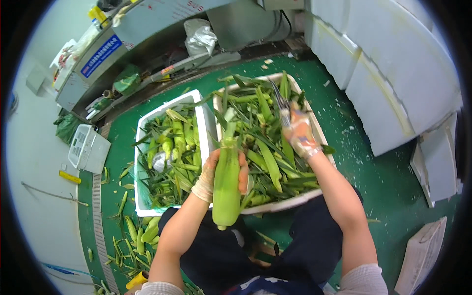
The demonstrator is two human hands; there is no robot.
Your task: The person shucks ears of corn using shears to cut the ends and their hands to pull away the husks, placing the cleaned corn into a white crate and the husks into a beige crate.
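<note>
My left hand (209, 169), in a pale glove with orange patches, is closed around a plump ear of corn (226, 184) in its light green husk. The ear stands nearly upright, its stalk end away from me and its blunt end toward my lap. My gloved right hand (300, 130) is closed on a slim, pointed metal blade (280, 101), apart from the corn; whether it is a knife or scissors I cannot tell. Both hands are over a large cream tub (322, 147) heaped with green husks and leaves (268, 162).
Left of the tub stands a white foam box (141, 182) holding several husked-on ears and leaves. Loose husks (132, 238) litter the green floor at lower left. A white basket (88, 147) is farther left. Large white panels (373, 88) stand at right, and a steel counter (162, 24) runs behind.
</note>
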